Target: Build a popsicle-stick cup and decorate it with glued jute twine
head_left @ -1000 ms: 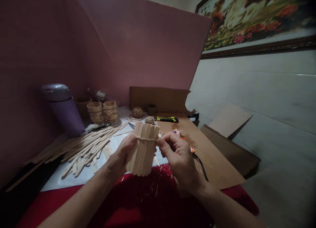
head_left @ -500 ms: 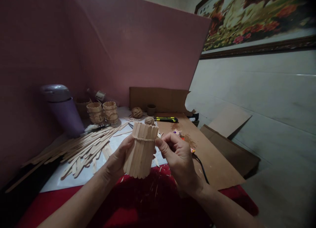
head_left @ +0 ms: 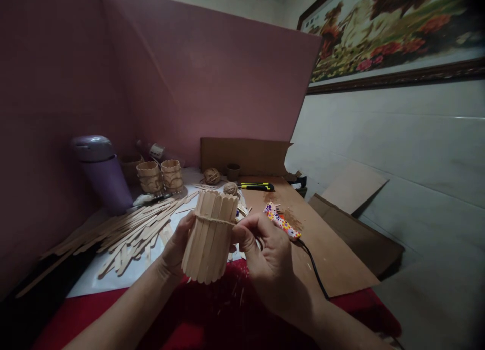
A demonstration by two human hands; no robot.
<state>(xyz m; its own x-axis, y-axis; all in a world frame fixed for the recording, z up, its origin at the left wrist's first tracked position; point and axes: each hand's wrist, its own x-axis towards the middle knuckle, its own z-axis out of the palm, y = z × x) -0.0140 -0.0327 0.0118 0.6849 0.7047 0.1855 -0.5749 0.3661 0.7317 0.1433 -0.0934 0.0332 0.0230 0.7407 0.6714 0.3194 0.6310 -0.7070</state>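
Note:
A cup made of upright wooden craft sticks (head_left: 210, 246) is held tilted in front of me, narrower near the top and flared below. My left hand (head_left: 177, 246) grips it from the left, its fingertips hidden behind the sticks. A thin twine (head_left: 215, 219) runs round the upper part of the cup. At the cup's right side, my right hand (head_left: 267, 254) pinches the twine between thumb and forefinger. Behind the cup sits a ball of twine (head_left: 230, 189). Just beyond my right hand lies a flower-patterned glue gun (head_left: 282, 221) with a black cord.
Many loose craft sticks (head_left: 140, 231) fan out on white paper at left. Two decorated stick cups (head_left: 172, 176) and a purple flask (head_left: 104, 181) stand behind them. A yellow-black utility knife (head_left: 257, 187) lies by a cardboard sheet (head_left: 326, 259). Another twine ball (head_left: 211, 176) rests farther back.
The cup has shifted slightly left and down and leans more. My right hand has moved a little lower with the twine, and more of the glue gun shows.

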